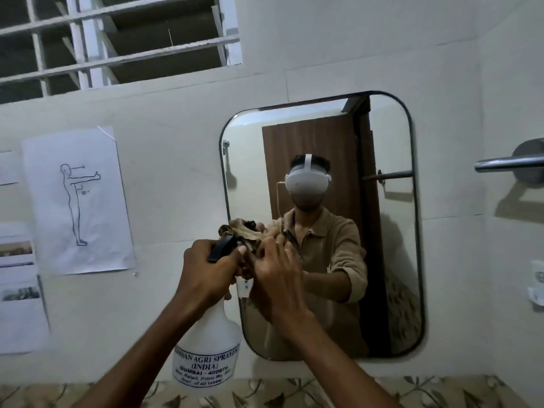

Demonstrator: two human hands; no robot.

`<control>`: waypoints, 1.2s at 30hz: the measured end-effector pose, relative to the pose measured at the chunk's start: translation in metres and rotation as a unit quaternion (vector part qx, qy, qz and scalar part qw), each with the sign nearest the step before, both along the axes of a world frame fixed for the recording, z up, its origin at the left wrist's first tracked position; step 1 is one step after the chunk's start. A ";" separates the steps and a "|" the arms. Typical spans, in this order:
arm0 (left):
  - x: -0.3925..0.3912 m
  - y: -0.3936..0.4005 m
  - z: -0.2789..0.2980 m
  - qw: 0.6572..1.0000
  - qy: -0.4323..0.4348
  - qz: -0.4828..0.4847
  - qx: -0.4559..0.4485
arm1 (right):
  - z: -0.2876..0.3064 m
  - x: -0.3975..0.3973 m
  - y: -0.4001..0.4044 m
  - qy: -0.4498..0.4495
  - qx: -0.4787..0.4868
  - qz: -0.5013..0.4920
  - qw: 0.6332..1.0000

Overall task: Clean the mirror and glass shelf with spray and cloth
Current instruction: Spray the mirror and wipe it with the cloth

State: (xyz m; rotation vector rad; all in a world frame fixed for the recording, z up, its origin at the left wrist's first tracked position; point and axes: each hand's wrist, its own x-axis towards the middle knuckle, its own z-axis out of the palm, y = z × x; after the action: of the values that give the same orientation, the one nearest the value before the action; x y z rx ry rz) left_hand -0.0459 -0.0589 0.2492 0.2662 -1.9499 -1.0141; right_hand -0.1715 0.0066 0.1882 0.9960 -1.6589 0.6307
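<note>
1. Our left hand (210, 270) is clenched round the neck of the spray bottle (207, 346), just left of the mirror (391, 231).
2. Our right hand (276, 285) bunches the cloth (250, 231) at the nozzle, before the mirror's lower left.
3. The bottle looks like light plastic, perhaps slippery when wet: we'd grip its neck.
4. The cloth is soft and limp, so we'd wad it.
5. The mirror is fragile; we'd press gently.

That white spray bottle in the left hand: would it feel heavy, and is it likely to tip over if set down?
The spray bottle looks like thin translucent plastic, so probably light unless full; its fill level cannot be seen. The left hand grips its narrow neck under the black trigger, so the wide body hangs below. That broad base suggests it would likely stand steadily. The right hand holds a cloth, which looks floppy.
</note>
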 end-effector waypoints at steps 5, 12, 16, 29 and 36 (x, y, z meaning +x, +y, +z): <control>0.003 -0.008 -0.022 1.000 -0.021 -0.004 0.001 | -0.017 -0.024 0.077 -0.079 -0.170 -0.025 0.982; 0.000 -0.008 -0.049 0.999 -0.046 -0.014 0.005 | -0.032 -0.064 0.141 -0.208 -0.487 -0.092 0.843; -0.002 -0.004 -0.060 0.998 -0.057 -0.008 -0.005 | -0.043 -0.029 0.095 -0.200 -0.402 -0.058 0.892; 0.008 0.003 -0.093 0.996 -0.071 -0.018 0.043 | -0.123 0.005 0.039 -0.142 -0.028 0.088 0.986; 0.016 0.008 -0.115 0.994 -0.085 -0.005 0.065 | -0.138 -0.040 0.142 -0.223 -0.356 -0.066 0.905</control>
State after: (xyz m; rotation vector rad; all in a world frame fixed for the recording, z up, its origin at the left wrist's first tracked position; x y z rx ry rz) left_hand -0.0301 -0.0504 0.1341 0.4268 -2.0414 -1.1592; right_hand -0.2120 0.1490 0.0500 0.2065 -1.6512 1.3228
